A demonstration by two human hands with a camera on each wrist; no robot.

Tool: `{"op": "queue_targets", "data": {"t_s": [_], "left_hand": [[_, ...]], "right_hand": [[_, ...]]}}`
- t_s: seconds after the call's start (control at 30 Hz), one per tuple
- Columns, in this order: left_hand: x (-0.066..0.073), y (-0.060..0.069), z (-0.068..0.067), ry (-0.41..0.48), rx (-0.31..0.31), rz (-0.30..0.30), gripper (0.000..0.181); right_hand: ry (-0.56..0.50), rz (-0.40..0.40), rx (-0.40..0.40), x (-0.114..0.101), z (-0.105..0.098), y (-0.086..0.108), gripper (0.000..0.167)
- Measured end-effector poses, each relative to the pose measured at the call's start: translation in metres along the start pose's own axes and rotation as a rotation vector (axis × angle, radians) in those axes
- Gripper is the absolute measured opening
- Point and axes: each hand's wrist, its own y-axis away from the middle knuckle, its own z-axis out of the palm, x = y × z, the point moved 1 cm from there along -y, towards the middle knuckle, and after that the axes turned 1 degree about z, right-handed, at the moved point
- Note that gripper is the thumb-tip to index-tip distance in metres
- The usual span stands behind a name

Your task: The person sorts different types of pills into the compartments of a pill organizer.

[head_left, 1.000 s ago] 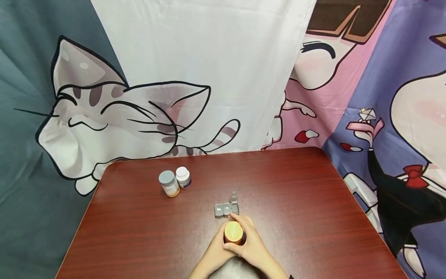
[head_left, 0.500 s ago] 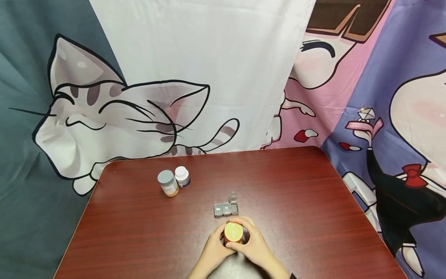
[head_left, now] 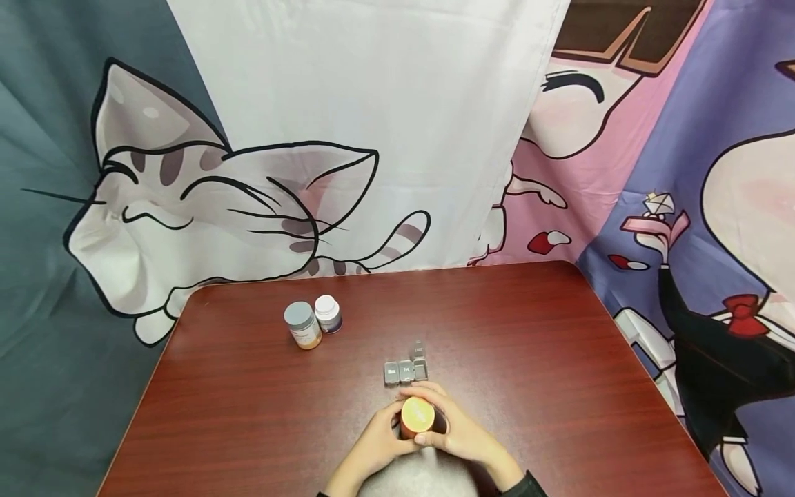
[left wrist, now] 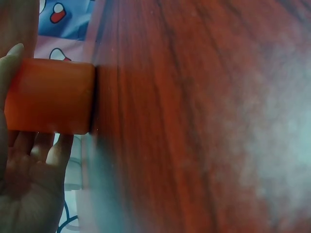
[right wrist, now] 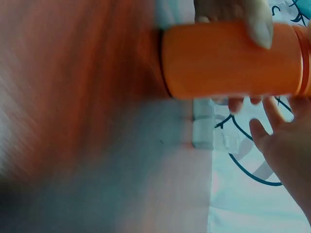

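Note:
An orange bottle (head_left: 415,428) with a yellow-orange lid (head_left: 417,414) stands upright on the table near its front. My left hand (head_left: 379,440) holds it from the left, fingers wrapped round the bottle's body. From the right, my right hand (head_left: 456,428) grips its upper part at the lid, with the thumb in front and the fingers behind. In the right wrist view the smooth orange body (right wrist: 218,60) shows, with ridges near its top. Just beyond the hands lies a grey pill organizer (head_left: 406,373), one of its small lids (head_left: 419,349) raised.
Farther back on the left of the brown table (head_left: 528,345) stand a grey-lidded jar (head_left: 303,326) and a small white bottle (head_left: 328,315), close together. A printed curtain (head_left: 385,103) hangs behind the table's far edge.
The bottle has stayed in nearly the same place between both hands. My right hand has shifted its fingers and turned slightly about the lid.

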Motion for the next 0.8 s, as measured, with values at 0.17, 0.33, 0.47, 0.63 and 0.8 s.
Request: {"op": "queue_targets", "data": {"t_s": [0.17, 0.33, 0.47, 0.63, 0.8], "left_hand": [[-0.001, 0.001, 0.001, -0.007, 0.004, -0.003, 0.066], [0.0, 0.002, 0.0, -0.007, 0.018, -0.025, 0.068], [-0.001, 0.002, 0.002, -0.014, 0.034, -0.032, 0.066], [-0.003, 0.0, 0.004, -0.033, 0.042, -0.021, 0.069], [-0.004, 0.0, 0.005, -0.011, 0.032, -0.024, 0.062]], "right_hand": [[0.125, -0.009, 0.33, -0.002, 0.023, 0.019, 0.079], [0.238, 0.033, 0.573, -0.011, 0.042, 0.034, 0.078], [0.288, 0.085, 0.621, -0.016, 0.05, 0.035, 0.078], [0.205, 0.194, 0.562, -0.019, 0.049, 0.023, 0.08], [0.127, 0.212, 0.446, -0.017, 0.037, 0.01, 0.063]]}}
